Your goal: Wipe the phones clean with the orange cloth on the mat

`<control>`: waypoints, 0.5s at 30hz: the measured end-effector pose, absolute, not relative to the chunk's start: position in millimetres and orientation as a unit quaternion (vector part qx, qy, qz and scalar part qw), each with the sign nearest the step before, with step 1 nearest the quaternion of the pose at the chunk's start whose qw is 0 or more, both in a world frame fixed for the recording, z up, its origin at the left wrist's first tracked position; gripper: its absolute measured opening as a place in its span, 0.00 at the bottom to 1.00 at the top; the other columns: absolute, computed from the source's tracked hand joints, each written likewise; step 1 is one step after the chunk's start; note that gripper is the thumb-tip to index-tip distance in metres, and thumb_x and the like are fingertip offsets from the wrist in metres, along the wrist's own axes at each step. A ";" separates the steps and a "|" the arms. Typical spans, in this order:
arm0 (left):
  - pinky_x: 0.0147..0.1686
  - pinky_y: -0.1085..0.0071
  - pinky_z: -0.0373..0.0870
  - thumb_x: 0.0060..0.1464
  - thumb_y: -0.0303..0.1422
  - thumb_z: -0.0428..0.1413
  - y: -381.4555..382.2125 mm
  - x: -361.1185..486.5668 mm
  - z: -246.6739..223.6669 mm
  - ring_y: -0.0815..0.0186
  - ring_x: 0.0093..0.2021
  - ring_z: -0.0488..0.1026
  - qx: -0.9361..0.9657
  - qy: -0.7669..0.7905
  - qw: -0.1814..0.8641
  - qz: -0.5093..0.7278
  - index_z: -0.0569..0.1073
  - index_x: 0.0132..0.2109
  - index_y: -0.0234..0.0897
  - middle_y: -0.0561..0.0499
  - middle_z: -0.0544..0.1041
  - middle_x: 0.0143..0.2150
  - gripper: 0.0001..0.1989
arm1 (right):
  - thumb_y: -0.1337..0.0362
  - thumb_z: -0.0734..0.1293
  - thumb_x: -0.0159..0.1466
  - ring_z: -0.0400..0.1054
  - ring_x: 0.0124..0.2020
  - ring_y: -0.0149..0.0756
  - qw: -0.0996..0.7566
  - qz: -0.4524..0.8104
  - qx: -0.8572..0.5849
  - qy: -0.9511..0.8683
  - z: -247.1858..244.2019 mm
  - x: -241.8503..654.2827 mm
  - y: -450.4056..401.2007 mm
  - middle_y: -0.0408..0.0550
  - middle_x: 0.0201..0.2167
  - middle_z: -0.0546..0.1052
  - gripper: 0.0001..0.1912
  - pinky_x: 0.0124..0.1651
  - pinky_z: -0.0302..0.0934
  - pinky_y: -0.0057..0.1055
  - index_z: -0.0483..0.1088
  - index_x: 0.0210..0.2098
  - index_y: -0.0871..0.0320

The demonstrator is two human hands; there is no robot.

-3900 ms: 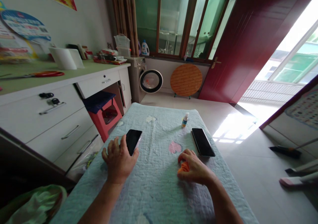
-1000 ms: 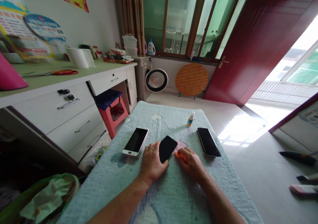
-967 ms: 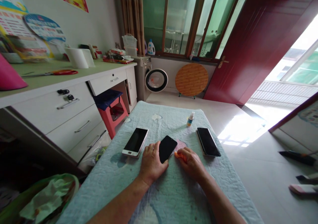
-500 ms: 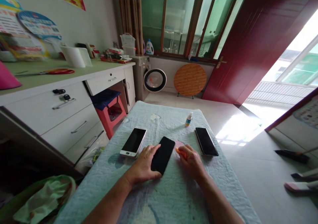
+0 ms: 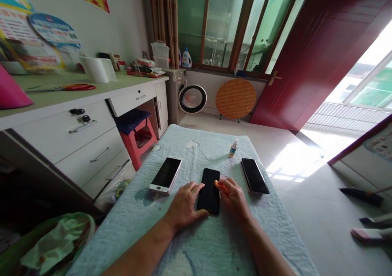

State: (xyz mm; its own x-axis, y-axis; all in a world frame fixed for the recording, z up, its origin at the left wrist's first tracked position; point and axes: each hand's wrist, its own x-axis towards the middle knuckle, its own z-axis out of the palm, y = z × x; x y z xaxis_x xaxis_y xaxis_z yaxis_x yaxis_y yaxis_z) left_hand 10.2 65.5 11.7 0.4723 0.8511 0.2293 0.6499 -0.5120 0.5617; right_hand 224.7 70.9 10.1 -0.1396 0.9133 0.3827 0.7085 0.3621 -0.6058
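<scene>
A black phone (image 5: 209, 192) lies on the table covered with a pale blue quilted cloth (image 5: 211, 243). My left hand (image 5: 186, 204) grips its left side and lower edge, fingers on the side and thumb at the bottom. My right hand (image 5: 234, 198) is closed on a small orange cloth (image 5: 221, 185), which is at the phone's right edge. To the left lies a white phone (image 5: 166, 174) with a dark screen. On the right another dark phone (image 5: 254, 175) rests on something pale. Behind them stands a small spray bottle (image 5: 233, 148) with a white top.
At the left, a cabinet (image 5: 85, 133) holds a paper roll and red scissors (image 5: 78, 87). A red stool (image 5: 139, 139) stands beside the table, and a green basket (image 5: 88, 227) is at lower left. A washing machine (image 5: 174, 92) has its door open.
The middle phone has turned more upright and shifted slightly right, with my left hand following it. The orange cloth in my right hand is now at the phone's edge.
</scene>
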 end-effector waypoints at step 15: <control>0.50 0.55 0.67 0.45 0.52 0.62 61.6 17.7 12.8 0.50 0.48 0.70 0.830 0.490 0.138 0.228 0.69 0.55 0.36 0.42 0.72 0.47 0.35 | 0.64 0.60 0.66 0.68 0.33 0.32 0.283 0.136 -0.544 -0.778 9.0 220.9 68.7 0.47 0.36 0.69 0.13 0.38 0.63 0.27 0.76 0.42 0.51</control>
State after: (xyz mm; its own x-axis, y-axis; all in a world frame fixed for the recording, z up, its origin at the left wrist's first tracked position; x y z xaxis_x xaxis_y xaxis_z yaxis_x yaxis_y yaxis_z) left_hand 17.7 61.6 12.8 0.4167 0.8760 0.2430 0.7498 -0.4823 0.4530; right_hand 220.9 68.7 9.0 -0.2476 0.9241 0.2910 0.7698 0.3701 -0.5200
